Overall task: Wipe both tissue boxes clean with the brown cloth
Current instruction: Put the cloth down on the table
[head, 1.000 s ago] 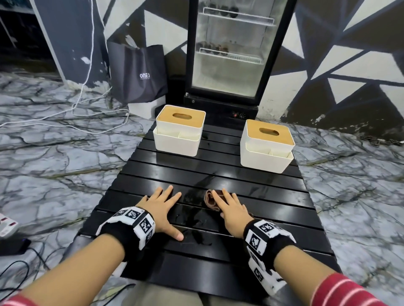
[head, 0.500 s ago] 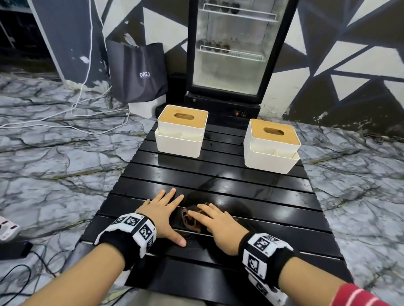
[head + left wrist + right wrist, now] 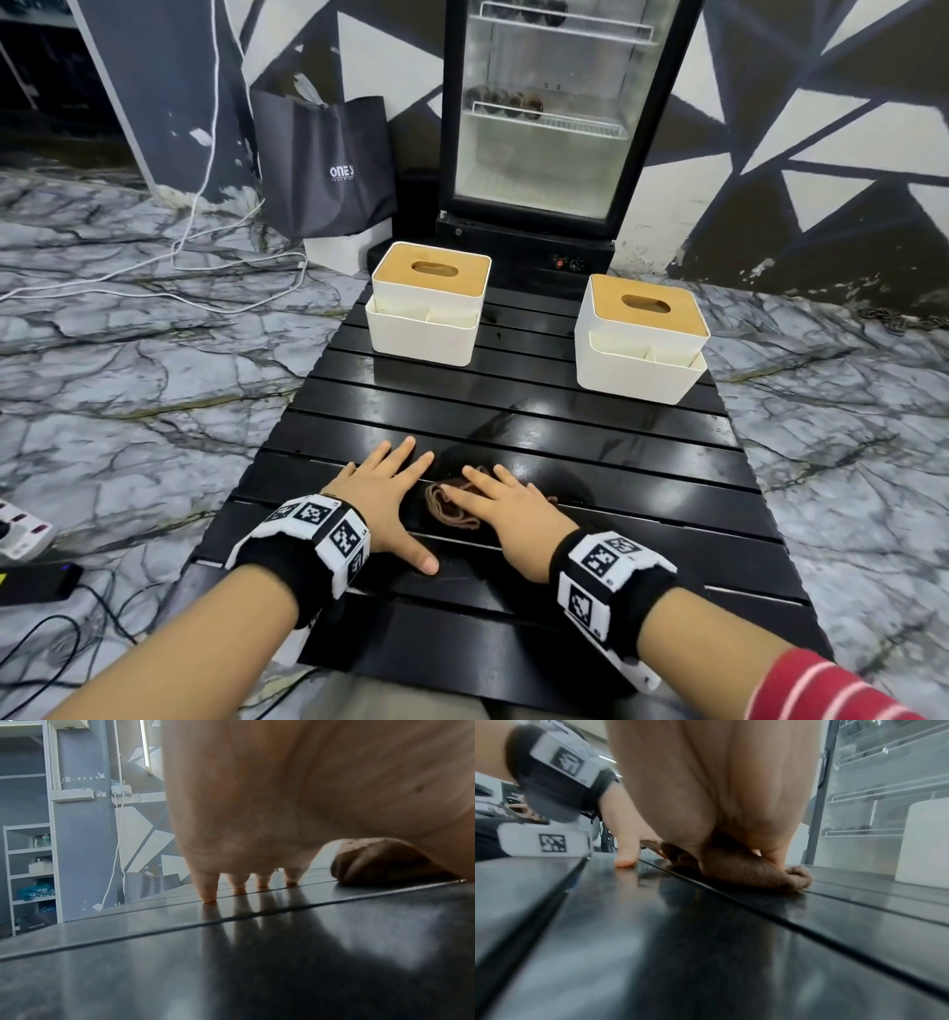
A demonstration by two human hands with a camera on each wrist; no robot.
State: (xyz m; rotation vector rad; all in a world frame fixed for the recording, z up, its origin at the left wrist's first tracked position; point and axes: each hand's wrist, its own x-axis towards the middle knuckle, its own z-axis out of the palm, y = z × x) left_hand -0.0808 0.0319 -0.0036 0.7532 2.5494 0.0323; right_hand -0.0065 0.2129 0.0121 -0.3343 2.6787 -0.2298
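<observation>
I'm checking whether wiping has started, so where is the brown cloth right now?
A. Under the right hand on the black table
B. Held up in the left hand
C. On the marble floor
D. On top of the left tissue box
A: the brown cloth lies bunched under the right hand on the black table, short of both tissue boxes.

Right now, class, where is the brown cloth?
In the head view, the brown cloth lies bunched on the black slatted table near its front, under the right hand, beside the left hand.

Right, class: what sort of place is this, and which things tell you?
Probably a shop back room or informal workspace: a glass-door display fridge, metal storage shelves and loose cables on marble-patterned flooring around a low black slatted table.
</observation>
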